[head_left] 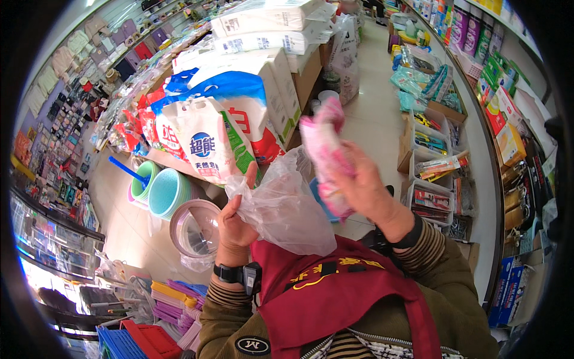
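Note:
My left hand [234, 227] is closed on the edge of a clear plastic bag [293, 209], which hangs crumpled and puffed out in front of my apron [335, 287]. In my right hand [372, 188] is a soft pink-and-white packet [326, 152], held upright just right of the bag's upper edge. The packet is partly covered by my fingers, and its kind is not clear. Behind my left hand stands a white laundry detergent bag [194, 137] with blue, red and green print.
Round plastic tubs [169, 191] and a clear-rimmed bin [194, 227] stand on the floor to the left. White tissue packs [263, 24] are piled ahead. Boxes of small tools [430, 197] line the right aisle. Hangers and baskets [152, 338] lie at lower left.

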Demonstrator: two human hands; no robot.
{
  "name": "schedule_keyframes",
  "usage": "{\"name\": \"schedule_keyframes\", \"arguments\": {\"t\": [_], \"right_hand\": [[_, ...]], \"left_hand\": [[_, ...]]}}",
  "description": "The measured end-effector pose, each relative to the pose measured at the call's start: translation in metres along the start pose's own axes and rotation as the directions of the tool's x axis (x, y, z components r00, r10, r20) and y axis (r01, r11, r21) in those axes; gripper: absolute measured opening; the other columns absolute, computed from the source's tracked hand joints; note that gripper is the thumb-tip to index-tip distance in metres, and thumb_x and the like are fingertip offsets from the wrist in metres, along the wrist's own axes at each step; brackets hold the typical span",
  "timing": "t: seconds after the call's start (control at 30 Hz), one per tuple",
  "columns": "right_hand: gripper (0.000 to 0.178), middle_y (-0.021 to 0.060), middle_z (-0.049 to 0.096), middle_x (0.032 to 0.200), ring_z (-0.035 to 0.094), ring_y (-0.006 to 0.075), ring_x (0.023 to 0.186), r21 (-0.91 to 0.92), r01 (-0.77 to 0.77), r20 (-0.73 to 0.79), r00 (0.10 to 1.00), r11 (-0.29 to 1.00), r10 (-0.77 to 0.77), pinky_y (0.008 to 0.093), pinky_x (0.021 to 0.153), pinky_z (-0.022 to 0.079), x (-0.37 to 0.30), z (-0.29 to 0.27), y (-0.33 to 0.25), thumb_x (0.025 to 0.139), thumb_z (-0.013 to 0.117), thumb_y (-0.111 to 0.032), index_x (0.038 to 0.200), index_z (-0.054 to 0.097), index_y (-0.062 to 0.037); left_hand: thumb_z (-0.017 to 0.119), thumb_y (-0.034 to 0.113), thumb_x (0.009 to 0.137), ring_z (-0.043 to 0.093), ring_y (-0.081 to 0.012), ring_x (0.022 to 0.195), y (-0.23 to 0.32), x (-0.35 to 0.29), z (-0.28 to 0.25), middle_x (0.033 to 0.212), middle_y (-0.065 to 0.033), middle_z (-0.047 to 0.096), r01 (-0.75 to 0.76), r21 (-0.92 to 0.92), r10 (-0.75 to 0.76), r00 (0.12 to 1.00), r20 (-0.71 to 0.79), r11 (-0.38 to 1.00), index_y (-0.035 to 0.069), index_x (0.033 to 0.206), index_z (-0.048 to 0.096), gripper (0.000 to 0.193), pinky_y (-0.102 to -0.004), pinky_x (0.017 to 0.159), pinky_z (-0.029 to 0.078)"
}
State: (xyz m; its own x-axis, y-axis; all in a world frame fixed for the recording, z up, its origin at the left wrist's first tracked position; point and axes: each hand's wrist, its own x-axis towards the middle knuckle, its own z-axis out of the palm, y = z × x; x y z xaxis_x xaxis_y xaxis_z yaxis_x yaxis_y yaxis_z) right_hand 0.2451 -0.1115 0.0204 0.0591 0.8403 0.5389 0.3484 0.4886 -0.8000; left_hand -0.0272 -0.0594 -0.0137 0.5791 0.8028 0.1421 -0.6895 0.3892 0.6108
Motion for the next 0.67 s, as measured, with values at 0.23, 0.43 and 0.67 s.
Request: {"name": "schedule_keyframes", "arguments": {"t": [0.23, 0.43, 0.67], "right_hand": [[0.062, 0.0144, 0.058, 0.127, 0.057, 0.037, 0.116, -0.184, 0.49, 0.32, 0.849, 0.852, -0.419, 0.0428, 0.097, 0.05, -0.019, 0.067, -0.005, 0.076, 0.075, -0.016, 0.135, 0.059, -0.0134], [0.028, 0.0176, 0.064, 0.118, 0.065, 0.0277, 0.108, -0.205, -0.309, 0.222, 0.91, 0.929, 0.351, 0.0385, 0.087, 0.054, -0.054, 0.025, 0.083, 0.092, 0.063, -0.02, 0.117, 0.069, -0.0114], [0.044, 0.0211, 0.061, 0.123, 0.062, 0.0364, 0.108, -0.268, 0.139, 0.038, 0.99, 0.953, -0.134, 0.0442, 0.094, 0.051, -0.009, 0.021, 0.033, 0.086, 0.068, -0.017, 0.127, 0.062, -0.0044]], "left_hand": [[0.048, 0.04, 0.094, 0.053, -0.0397, 0.13, -0.014, -0.001, -0.004, 0.146, -0.0203, 0.051, -0.135, -0.096, 0.144, 0.985, 0.096, 0.986, 0.004, 0.144, 0.048, 0.062, -0.0524, 0.115, 0.038], [0.051, 0.04, 0.091, 0.037, -0.0455, 0.142, 0.004, -0.021, -0.013, 0.158, -0.0217, 0.034, -0.163, -0.101, 0.161, 0.987, -0.025, 0.982, 0.017, 0.158, 0.032, 0.073, -0.0599, 0.117, 0.028], [0.061, 0.042, 0.085, 0.034, -0.0461, 0.144, -0.006, -0.004, -0.005, 0.161, -0.021, 0.029, -0.024, -0.139, 0.024, 1.0, -0.001, 0.99, 0.024, 0.159, 0.029, 0.082, -0.0618, 0.118, 0.025]]}}
